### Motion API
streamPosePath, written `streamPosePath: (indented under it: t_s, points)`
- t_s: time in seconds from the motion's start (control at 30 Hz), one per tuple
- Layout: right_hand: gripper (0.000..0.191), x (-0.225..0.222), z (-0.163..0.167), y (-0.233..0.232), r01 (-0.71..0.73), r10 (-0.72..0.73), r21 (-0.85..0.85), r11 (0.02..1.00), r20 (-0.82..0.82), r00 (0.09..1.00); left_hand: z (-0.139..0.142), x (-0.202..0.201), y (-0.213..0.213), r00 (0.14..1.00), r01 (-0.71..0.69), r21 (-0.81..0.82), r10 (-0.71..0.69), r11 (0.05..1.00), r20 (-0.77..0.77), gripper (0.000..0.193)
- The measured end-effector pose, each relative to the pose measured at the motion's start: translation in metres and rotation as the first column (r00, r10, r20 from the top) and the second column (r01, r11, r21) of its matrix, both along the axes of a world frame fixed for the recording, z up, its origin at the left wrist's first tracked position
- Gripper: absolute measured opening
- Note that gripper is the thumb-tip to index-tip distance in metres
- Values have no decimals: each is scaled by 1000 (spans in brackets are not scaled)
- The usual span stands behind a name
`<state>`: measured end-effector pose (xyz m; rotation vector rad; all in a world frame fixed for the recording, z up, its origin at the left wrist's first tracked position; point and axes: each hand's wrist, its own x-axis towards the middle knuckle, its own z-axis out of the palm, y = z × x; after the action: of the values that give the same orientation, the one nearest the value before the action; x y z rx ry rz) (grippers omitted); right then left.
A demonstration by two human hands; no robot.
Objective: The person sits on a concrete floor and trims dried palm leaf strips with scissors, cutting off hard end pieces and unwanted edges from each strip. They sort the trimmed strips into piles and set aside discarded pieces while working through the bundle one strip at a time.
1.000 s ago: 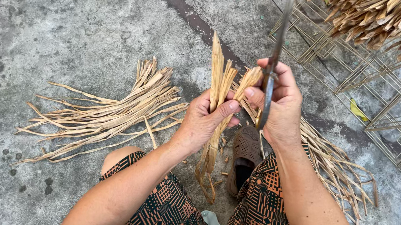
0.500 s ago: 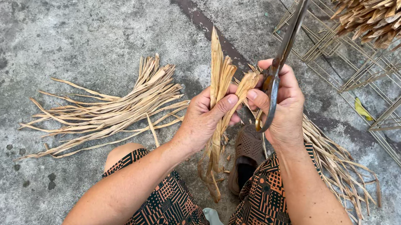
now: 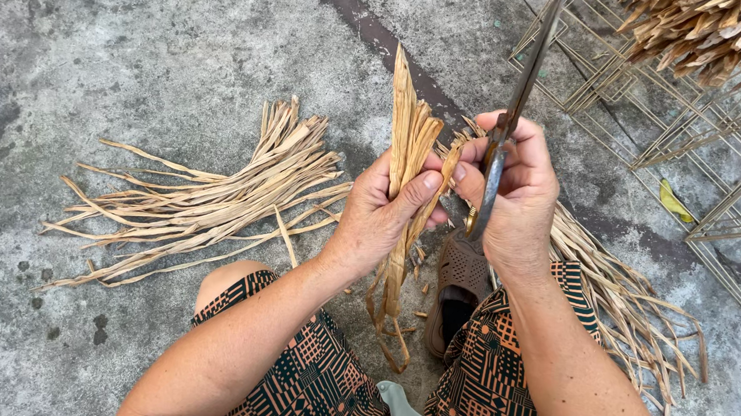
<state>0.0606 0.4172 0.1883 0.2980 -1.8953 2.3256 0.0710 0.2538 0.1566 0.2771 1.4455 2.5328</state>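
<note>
- The left hand [image 3: 379, 218] closes its grip around a dried leaf bundle [image 3: 408, 166], held upright at the scene's centre; its long axis runs near to far, tips pointing away.
- The right hand [image 3: 516, 197] clasps a long knife [image 3: 518, 95], blade angled far and slightly right, just beside the bundle.
- A pile of leaf strips [image 3: 204, 198] lies left on the concrete floor [image 3: 131, 23]; another pile [image 3: 629, 303] lies right.
- A wire frame [image 3: 727, 184] stands far right.
</note>
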Motion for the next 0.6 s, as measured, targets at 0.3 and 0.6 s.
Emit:
streamPosePath:
  t_s: [0.3,0.6]
  points:
    - [46,4,0,-5,75,-54,174,982,-120,991,0,-2,-1,999,-33,-174,39,984,31,35]
    - [56,8,-3,-7,6,11,193,981,-86,996,-8,-8,-5,995,-73,47,70,996,71,33]
